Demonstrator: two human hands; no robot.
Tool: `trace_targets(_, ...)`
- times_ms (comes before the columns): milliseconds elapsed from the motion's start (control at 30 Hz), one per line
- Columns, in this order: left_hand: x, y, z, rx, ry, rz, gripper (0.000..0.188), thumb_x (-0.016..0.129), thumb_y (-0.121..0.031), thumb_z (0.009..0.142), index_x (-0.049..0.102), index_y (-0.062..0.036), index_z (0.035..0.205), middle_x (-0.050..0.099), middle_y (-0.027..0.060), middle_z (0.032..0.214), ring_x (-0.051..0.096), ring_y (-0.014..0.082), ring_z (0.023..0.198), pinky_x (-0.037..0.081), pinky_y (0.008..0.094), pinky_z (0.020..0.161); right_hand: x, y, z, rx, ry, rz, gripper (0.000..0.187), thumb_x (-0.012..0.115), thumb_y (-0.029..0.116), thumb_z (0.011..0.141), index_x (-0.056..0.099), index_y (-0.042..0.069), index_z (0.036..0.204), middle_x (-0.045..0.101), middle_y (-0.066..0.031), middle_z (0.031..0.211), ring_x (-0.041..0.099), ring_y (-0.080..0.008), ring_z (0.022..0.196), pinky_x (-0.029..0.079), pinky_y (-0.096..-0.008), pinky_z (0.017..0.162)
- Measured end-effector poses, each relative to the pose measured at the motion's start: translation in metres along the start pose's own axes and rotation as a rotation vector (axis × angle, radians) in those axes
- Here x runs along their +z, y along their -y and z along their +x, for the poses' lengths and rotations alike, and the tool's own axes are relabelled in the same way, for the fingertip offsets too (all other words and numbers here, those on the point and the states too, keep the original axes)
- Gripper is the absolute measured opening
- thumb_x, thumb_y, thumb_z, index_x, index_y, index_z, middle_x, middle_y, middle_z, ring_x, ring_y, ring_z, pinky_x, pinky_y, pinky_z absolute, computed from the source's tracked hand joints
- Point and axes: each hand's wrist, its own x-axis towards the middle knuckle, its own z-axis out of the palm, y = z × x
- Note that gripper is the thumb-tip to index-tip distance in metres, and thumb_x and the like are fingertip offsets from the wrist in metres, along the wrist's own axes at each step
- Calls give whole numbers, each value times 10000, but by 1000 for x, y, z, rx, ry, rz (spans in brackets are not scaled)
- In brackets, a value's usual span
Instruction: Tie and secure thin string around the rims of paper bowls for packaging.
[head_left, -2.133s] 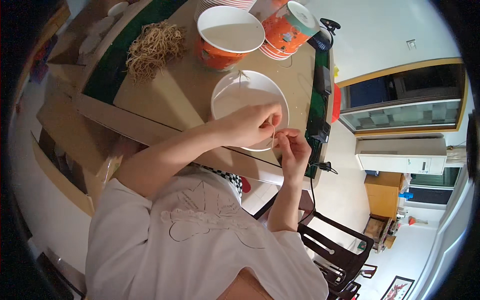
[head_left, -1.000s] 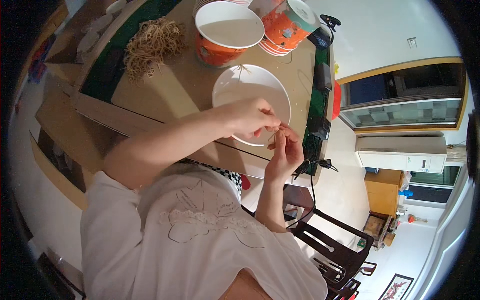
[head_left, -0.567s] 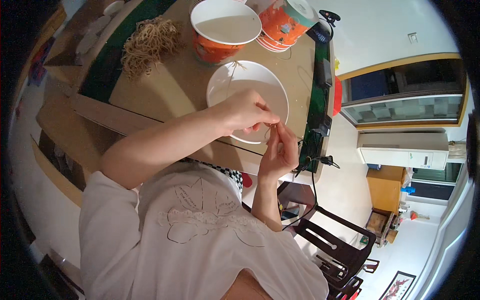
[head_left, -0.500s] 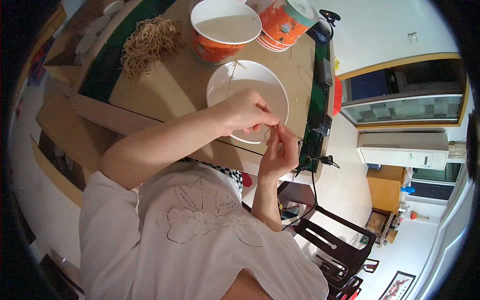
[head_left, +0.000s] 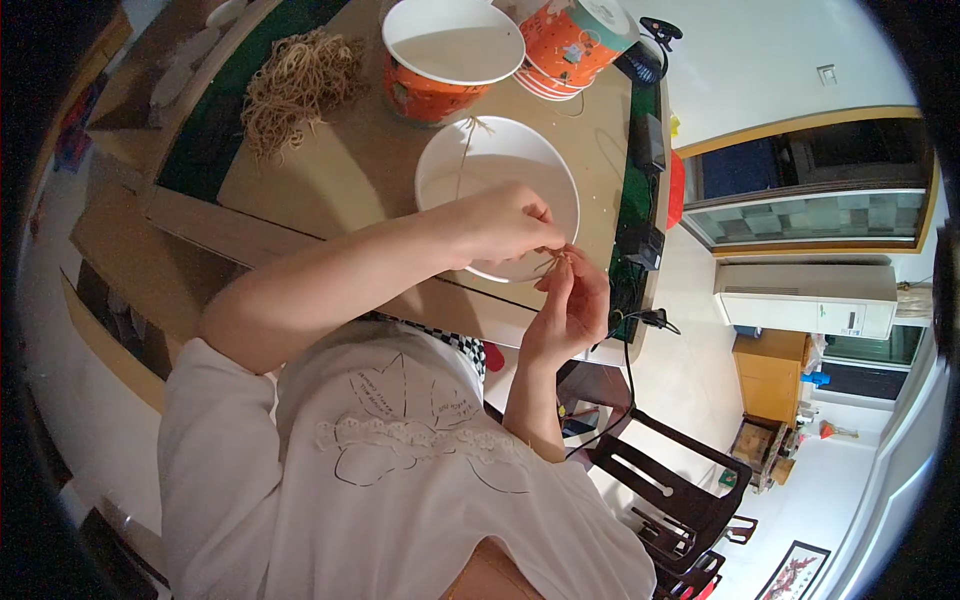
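Observation:
Over the near rim of a white-walled tub point(head_left: 540, 155), my left hand point(head_left: 500, 222) and my right hand point(head_left: 578, 308) meet at the fingertips. Both pinch a thin tan strand point(head_left: 556, 258), whose short loose ends poke out between the fingers. Another strand point(head_left: 466, 155) with a frayed, knotted tip hangs over the tub's far rim and runs down inside; my left hand hides its lower part. A loose tangle of similar tan strands point(head_left: 300, 90) lies on the board at the far left.
Behind the tub stands an orange paper bucket point(head_left: 440, 95) with a white inside. Upside-down stacked orange buckets point(head_left: 575, 50) are to its right. Black adapters and cables point(head_left: 640, 245) line the table's right edge. A dark chair point(head_left: 680, 490) stands at the lower right.
Both hands have shifted slightly to the right, still together at the fingertips. My right hand has turned and opened a little more, and more strand ends show between the fingers.

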Motion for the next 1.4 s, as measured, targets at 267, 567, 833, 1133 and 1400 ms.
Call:
trace_targets(267, -2, 0, -7, 136, -96, 141, 179, 672, -207, 815, 689, -31, 840, 611, -3, 670, 535, 67, 617, 414, 224, 540, -7, -7, 3, -308, 38, -414, 176, 664, -101, 760, 670, 0, 903, 649, -144, 965, 622, -229, 873, 507, -306, 743)
trace_targets(567, 2, 7, -15, 393, -277, 407, 155, 674, -143, 776, 679, 6, 817, 663, 114, 757, 621, 172, 690, 477, 301, 640, -5, 2, 6, 46, 145, -224, 107, 617, 2, 867, 637, -20, 970, 622, -39, 824, 553, -69, 654, 458, -191, 561)
trace_targets(833, 10, 9, -24, 477, -322, 449, 94, 669, -87, 779, 644, -18, 838, 617, 88, 734, 561, 151, 607, 436, 291, 562, -5, 1, 11, 161, 160, -24, 48, 611, 18, 875, 620, -1, 918, 623, -29, 772, 528, -53, 608, 435, -189, 528)
trace_targets(1133, 13, 16, -27, 725, -399, 679, 89, 634, -57, 796, 598, -24, 869, 609, 97, 741, 571, 173, 603, 451, 315, 553, -5, 1, 10, 192, 139, -1, 22, 602, 22, 879, 611, 6, 892, 613, -20, 739, 515, -48, 575, 416, -183, 501)
trace_targets(1400, 10, 12, -24, 587, -376, 536, 86, 614, -109, 796, 600, -38, 841, 656, 126, 777, 646, 299, 727, 491, 385, 625, -3, 3, 10, 200, 173, -13, 31, 615, 25, 873, 595, 13, 894, 609, -20, 739, 512, -44, 569, 410, -175, 486)
